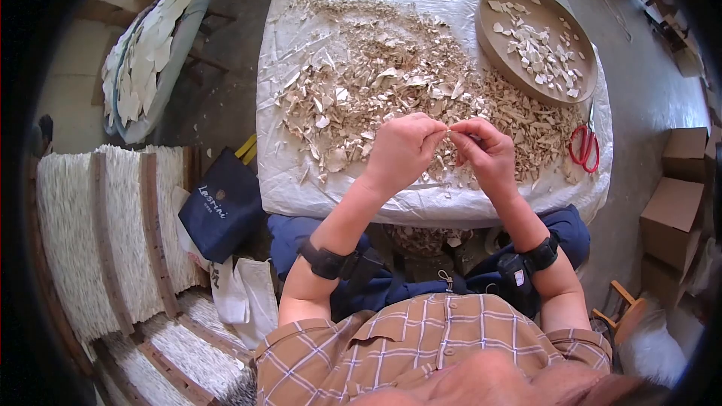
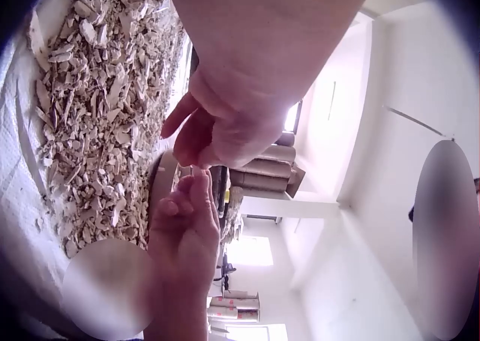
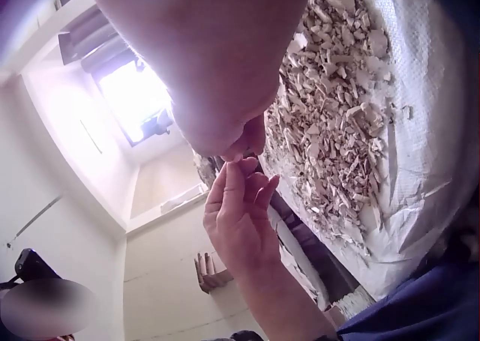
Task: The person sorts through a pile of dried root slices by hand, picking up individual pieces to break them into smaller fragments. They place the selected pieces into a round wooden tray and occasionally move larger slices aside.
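I'm pinching a tiny bit (image 1: 449,131) with left hand (image 1: 406,147) and right hand (image 1: 486,152), maybe losing it in the pile (image 1: 387,75) if I'm slipping.

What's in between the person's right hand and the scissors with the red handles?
The head view shows it: lots of pale broken flakes, spread on the white sheet between the right hand and the red-handled scissors.

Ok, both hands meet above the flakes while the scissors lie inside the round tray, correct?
Not quite: the scissors lie outside the tray, on the sheet, as the head view shows. The left hand and right hand do meet above the flakes.
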Demonstrator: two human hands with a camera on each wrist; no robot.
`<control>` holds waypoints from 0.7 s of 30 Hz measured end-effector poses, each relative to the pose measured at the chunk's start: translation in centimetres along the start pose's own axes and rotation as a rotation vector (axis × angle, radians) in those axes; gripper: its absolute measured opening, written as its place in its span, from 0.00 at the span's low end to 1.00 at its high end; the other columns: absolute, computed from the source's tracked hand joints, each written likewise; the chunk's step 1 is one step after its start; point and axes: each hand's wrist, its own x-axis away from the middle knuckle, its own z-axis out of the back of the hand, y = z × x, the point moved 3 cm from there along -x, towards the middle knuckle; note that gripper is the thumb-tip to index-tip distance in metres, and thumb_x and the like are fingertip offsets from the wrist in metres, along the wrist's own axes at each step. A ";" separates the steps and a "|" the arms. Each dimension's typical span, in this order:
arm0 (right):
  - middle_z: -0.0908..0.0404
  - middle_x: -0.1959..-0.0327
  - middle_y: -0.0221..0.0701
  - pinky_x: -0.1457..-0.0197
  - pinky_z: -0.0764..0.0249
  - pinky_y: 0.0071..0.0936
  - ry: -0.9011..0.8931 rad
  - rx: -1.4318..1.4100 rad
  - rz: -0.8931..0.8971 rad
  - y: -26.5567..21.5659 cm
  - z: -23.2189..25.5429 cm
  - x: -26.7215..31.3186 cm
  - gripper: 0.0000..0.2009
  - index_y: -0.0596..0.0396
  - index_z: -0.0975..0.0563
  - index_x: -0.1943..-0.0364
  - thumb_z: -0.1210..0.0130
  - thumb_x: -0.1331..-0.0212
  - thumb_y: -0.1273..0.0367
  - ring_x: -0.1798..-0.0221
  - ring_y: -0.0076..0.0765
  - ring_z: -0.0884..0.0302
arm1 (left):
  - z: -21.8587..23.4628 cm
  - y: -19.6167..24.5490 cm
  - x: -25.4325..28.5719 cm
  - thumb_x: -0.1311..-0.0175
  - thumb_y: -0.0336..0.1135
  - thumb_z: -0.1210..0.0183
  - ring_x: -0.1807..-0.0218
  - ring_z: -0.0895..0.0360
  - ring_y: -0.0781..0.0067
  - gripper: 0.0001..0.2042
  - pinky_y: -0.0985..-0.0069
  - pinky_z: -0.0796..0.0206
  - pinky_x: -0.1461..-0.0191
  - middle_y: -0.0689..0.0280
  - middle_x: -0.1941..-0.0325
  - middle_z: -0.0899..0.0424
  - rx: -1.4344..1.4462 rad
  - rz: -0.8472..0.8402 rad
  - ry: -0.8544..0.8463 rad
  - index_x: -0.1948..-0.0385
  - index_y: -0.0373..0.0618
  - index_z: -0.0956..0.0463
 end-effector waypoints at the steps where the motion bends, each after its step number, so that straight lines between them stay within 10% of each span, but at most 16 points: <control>1: 0.27 0.73 0.27 0.78 0.33 0.11 -0.013 0.071 0.064 -0.1 0.0 -0.1 0.04 0.62 0.25 0.69 0.47 0.50 0.77 0.77 0.15 0.31 | -0.1 0.0 0.1 0.49 0.28 0.45 0.74 0.25 0.68 0.05 0.76 0.35 0.70 0.59 0.75 0.23 0.001 0.003 0.001 0.73 0.38 0.24; 7: 0.28 0.72 0.27 0.78 0.33 0.11 -0.037 0.142 0.138 -0.5 -0.3 0.1 0.03 0.61 0.25 0.70 0.48 0.50 0.79 0.77 0.15 0.31 | 0.0 -0.1 0.1 0.48 0.28 0.47 0.74 0.25 0.70 0.05 0.77 0.35 0.70 0.60 0.76 0.22 0.010 0.103 -0.023 0.74 0.38 0.24; 12: 0.29 0.71 0.27 0.78 0.33 0.12 -0.068 -0.066 -0.020 -0.5 0.0 -0.2 0.03 0.62 0.26 0.69 0.49 0.49 0.79 0.77 0.15 0.31 | -0.9 -1.0 0.0 0.45 0.30 0.49 0.80 0.28 0.82 0.07 0.83 0.37 0.77 0.65 0.80 0.23 0.551 0.499 0.008 0.73 0.35 0.26; 21: 0.29 0.70 0.27 0.78 0.35 0.10 -0.002 0.113 0.196 -0.9 -0.3 -0.3 0.04 0.62 0.26 0.69 0.49 0.49 0.78 0.78 0.15 0.32 | -0.5 -1.0 0.0 0.44 0.31 0.48 0.79 0.28 0.84 0.08 0.86 0.35 0.76 0.66 0.79 0.22 0.553 0.524 -0.101 0.70 0.34 0.25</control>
